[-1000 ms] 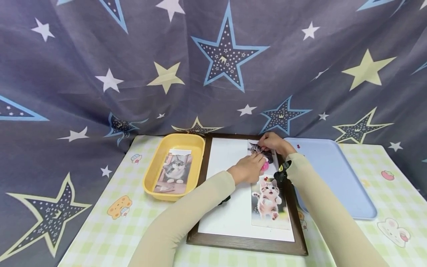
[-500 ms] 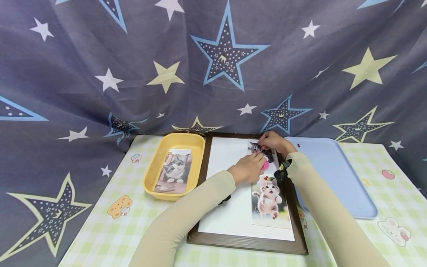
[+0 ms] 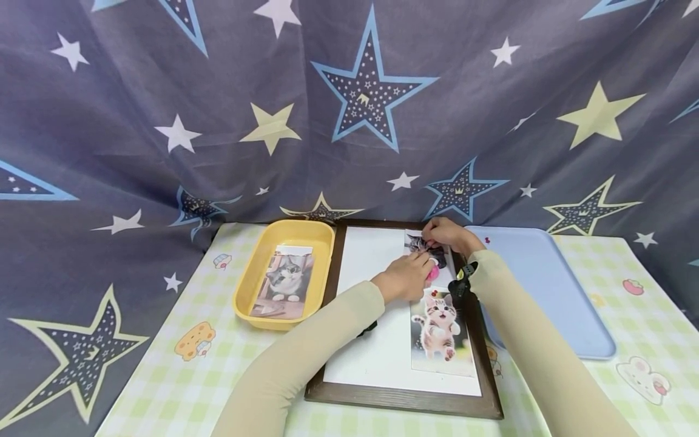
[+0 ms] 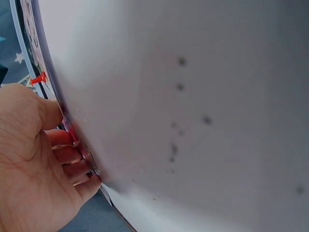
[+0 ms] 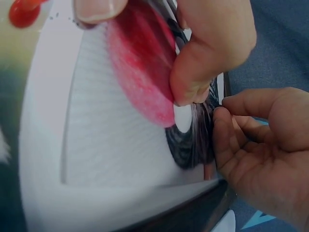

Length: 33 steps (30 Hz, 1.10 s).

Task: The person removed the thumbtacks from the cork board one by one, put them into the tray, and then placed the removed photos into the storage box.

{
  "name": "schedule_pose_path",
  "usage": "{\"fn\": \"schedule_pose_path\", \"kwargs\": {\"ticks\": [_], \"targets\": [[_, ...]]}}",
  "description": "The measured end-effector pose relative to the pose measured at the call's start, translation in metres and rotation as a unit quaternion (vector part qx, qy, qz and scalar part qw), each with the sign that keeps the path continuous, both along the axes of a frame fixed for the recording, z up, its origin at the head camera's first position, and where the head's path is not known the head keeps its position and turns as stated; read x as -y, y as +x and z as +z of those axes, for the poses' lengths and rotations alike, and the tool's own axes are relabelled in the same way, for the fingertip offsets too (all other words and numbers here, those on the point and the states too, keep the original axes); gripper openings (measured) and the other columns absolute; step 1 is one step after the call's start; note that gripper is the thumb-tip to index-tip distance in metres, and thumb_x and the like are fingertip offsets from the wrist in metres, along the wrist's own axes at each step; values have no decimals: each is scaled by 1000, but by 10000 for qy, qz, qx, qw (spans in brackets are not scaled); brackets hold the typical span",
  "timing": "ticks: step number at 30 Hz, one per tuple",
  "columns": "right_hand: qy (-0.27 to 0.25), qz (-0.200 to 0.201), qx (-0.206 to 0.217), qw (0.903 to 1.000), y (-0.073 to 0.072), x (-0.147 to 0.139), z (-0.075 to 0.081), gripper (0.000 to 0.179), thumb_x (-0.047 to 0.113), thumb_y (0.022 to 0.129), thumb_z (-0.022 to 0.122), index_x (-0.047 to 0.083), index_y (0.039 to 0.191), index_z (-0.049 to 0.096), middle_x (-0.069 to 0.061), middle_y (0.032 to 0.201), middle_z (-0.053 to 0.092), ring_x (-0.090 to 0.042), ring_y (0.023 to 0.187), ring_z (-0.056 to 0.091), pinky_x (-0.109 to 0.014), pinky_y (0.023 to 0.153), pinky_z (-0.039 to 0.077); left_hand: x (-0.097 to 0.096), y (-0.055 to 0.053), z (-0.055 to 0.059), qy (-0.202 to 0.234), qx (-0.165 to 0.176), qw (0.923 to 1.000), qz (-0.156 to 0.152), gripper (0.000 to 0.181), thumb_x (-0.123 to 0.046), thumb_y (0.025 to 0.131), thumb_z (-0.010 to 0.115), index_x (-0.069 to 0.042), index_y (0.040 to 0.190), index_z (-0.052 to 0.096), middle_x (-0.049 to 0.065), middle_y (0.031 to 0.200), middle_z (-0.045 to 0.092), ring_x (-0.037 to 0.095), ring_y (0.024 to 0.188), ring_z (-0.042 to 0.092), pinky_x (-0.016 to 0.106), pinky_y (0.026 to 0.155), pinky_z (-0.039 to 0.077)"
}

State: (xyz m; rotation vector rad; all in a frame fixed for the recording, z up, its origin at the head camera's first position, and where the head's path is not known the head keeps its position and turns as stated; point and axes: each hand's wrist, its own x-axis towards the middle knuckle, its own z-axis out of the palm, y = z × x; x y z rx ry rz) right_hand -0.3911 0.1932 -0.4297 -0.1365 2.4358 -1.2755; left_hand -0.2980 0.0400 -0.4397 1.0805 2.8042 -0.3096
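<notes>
A framed white board (image 3: 366, 358) lies on the table. My left hand (image 3: 406, 277) presses its fingertips onto a photo of a tabby cat with a pink ball (image 5: 116, 140), at the board's upper right. At the photo's upper part, my right hand (image 3: 450, 235) has thumb and index finger pinched together against the surface; I cannot tell what is between them, as the fingertips hide it. Directly below is a photo of a leaping kitten (image 3: 441, 331), with a red push pin (image 4: 38, 78) at its top edge.
Left of the board stands a yellow basin (image 3: 240, 297) with a grey-and-white cat photo (image 3: 284, 282) inside. A pale blue tray (image 3: 551, 291) lies to the right, partly behind the right arm, with a small red pin (image 3: 488, 240) near its upper left. A star-patterned curtain (image 3: 338, 176) hangs behind.
</notes>
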Motion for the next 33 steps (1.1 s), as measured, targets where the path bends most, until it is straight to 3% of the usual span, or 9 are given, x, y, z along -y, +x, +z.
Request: {"fn": "schedule_pose_path", "kwargs": {"ticks": [10, 33], "targets": [[-89, 32, 65, 9999, 1, 2, 1, 14, 3, 100, 49, -6, 111, 50, -13, 105, 53, -19, 90, 53, -32, 87, 50, 2, -1, 0, 93, 49, 9999, 9, 51, -37, 106, 46, -14, 151, 38, 5, 161, 35, 20, 148, 35, 31, 122, 35], [33, -138, 89, 9999, 0, 2, 0, 13, 6, 103, 50, -5, 110, 50, -12, 105, 53, -18, 89, 53, -31, 87, 50, 0, -1, 0, 32, 125, 9999, 44, 54, -38, 106, 46, -14, 154, 35, 5, 163, 32, 21, 151, 31, 32, 123, 33]]}}
